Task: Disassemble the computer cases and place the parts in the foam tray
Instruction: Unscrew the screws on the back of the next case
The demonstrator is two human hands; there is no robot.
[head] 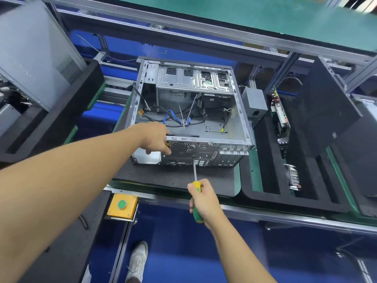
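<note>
Bare matt grey sheet-metal computer case (240,111), matt black foam tray (265,160), glossy yellow-green plastic screwdriver handle (197,201).

A blue floor (204,252) is showing beneath the near aluminium rail (285,218), which is running across. A green-topped shelf (244,19) is spanning overhead at the back, and a yellow box (130,210) with a green button (121,204) is sitting by the rail's left end
</note>
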